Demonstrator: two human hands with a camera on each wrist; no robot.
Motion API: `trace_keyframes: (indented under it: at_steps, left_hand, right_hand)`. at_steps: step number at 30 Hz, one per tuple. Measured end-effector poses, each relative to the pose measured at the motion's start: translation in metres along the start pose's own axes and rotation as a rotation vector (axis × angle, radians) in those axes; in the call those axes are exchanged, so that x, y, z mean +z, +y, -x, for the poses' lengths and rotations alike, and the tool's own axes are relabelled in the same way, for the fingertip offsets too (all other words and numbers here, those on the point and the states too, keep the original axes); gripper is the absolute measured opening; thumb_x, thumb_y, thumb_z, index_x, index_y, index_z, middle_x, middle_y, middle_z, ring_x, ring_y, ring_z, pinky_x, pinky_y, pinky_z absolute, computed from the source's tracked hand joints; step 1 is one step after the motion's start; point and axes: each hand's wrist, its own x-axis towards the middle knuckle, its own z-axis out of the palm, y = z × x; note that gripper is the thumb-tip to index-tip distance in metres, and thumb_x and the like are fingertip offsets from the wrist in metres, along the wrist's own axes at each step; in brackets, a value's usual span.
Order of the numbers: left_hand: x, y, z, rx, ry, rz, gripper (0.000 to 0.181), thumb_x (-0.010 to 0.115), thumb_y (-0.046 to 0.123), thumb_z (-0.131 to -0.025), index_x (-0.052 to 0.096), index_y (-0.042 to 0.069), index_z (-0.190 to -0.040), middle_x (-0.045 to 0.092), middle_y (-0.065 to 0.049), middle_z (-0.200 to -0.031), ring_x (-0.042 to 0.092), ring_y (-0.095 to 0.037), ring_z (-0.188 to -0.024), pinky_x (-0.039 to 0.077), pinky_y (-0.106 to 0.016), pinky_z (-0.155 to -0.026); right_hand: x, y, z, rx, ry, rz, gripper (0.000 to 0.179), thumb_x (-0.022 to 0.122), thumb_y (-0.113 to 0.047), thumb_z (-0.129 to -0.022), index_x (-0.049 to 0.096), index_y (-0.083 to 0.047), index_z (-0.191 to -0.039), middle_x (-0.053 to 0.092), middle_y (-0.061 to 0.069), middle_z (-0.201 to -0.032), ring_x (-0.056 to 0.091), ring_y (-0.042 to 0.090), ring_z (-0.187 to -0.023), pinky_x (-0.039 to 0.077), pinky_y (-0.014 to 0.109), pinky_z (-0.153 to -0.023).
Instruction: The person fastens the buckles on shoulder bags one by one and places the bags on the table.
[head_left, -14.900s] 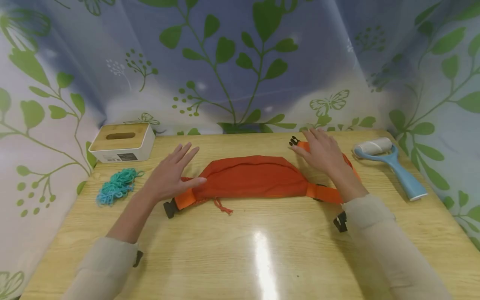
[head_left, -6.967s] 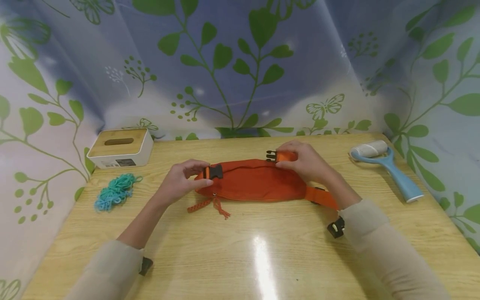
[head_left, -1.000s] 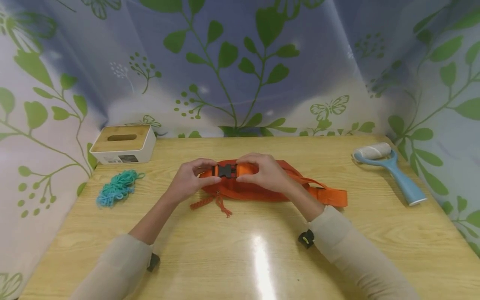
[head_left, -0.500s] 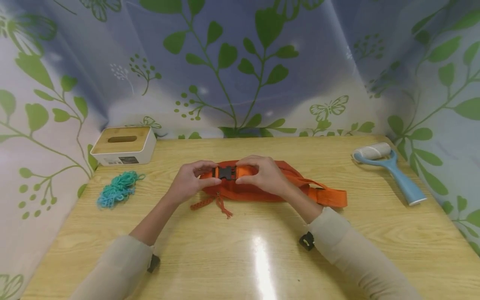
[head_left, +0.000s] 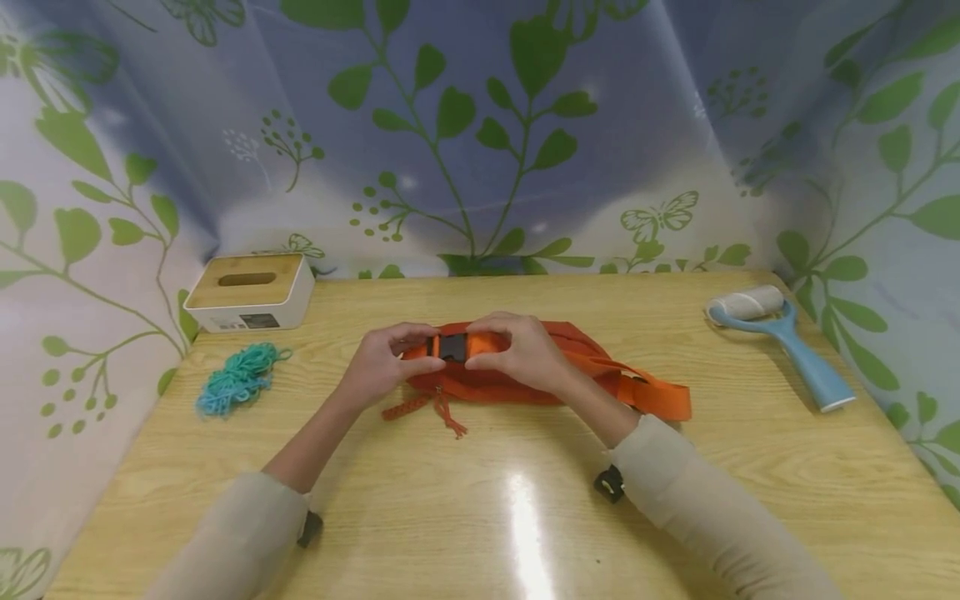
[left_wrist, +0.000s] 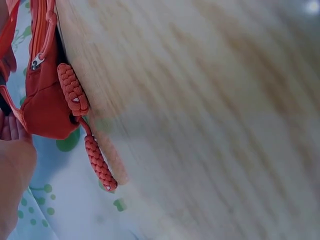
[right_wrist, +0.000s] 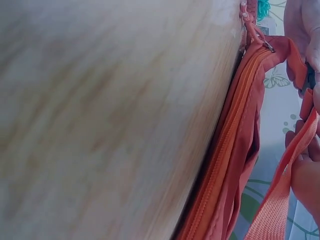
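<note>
A red-orange waist bag [head_left: 487, 387] lies on the table, its orange straps [head_left: 660, 398] looped at the right end. Above the bag's left half, a black side-release buckle [head_left: 452, 347] joins the two strap ends, with no prongs showing between its halves. My left hand [head_left: 377, 364] pinches the buckle's left half between thumb and fingers. From the other side my right hand [head_left: 531, 354] grips the right half where the orange webbing meets it. The right wrist view shows the bag's zipper [right_wrist: 225, 135] and a hanging strap [right_wrist: 280, 187]; braided pulls [left_wrist: 73, 90] dangle in the left wrist view.
A white tissue box [head_left: 251, 293] with a wooden lid stands at the back left. Teal and blue yarn [head_left: 242, 380] lies in front of it. On the right is a blue-handled lint roller [head_left: 802, 354]. A patterned curtain [head_left: 480, 150] backs the wooden table [head_left: 420, 517].
Earlier my hands lay apart, then took up the two buckle halves and brought them together. In the last half second the prongs have slid fully into the socket.
</note>
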Motion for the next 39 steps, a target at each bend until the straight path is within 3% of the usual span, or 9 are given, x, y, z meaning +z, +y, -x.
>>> trace_keyframes:
  at_steps: [12, 22, 30, 39]
  left_hand:
    - [-0.001, 0.0, 0.0, 0.035, -0.028, 0.02, 0.045, 0.083, 0.017, -0.087, 0.068, 0.004, -0.128, 0.065, -0.014, -0.126, 0.064, -0.032, -0.118, 0.058, -0.032, -0.086]
    - [-0.002, -0.002, 0.001, 0.103, -0.035, -0.016, 0.041, 0.081, 0.013, -0.089, 0.069, 0.0, -0.125, 0.065, -0.016, -0.125, 0.063, -0.032, -0.119, 0.054, -0.038, -0.096]
    - [0.0, -0.007, -0.001, 0.075, -0.042, -0.073, 0.04, 0.083, 0.017, -0.088, 0.071, 0.003, -0.123, 0.068, -0.012, -0.124, 0.064, -0.03, -0.117, 0.053, -0.043, -0.096]
    - [0.002, -0.01, -0.002, 0.028, -0.078, -0.155, 0.042, 0.084, 0.019, -0.086, 0.071, 0.005, -0.124, 0.07, -0.008, -0.119, 0.066, -0.022, -0.106, 0.055, -0.034, -0.084]
  right_hand:
    - [-0.003, 0.002, 0.001, 0.001, -0.025, 0.023, 0.05, 0.087, -0.024, -0.083, 0.071, -0.008, -0.127, 0.067, 0.007, -0.128, 0.061, 0.024, -0.118, 0.05, 0.044, -0.097]
    - [-0.004, 0.005, 0.001, 0.022, -0.048, 0.061, 0.048, 0.087, -0.023, -0.084, 0.071, -0.006, -0.126, 0.067, 0.01, -0.129, 0.062, 0.025, -0.115, 0.052, 0.041, -0.091]
    - [-0.005, 0.01, 0.001, 0.06, -0.087, 0.123, 0.044, 0.085, -0.021, -0.085, 0.072, -0.005, -0.124, 0.069, 0.008, -0.125, 0.062, 0.025, -0.118, 0.05, 0.043, -0.097]
    - [-0.002, 0.012, 0.002, 0.09, -0.152, 0.155, 0.044, 0.083, -0.025, -0.088, 0.072, -0.006, -0.125, 0.069, 0.007, -0.125, 0.058, 0.016, -0.088, 0.047, 0.035, -0.08]
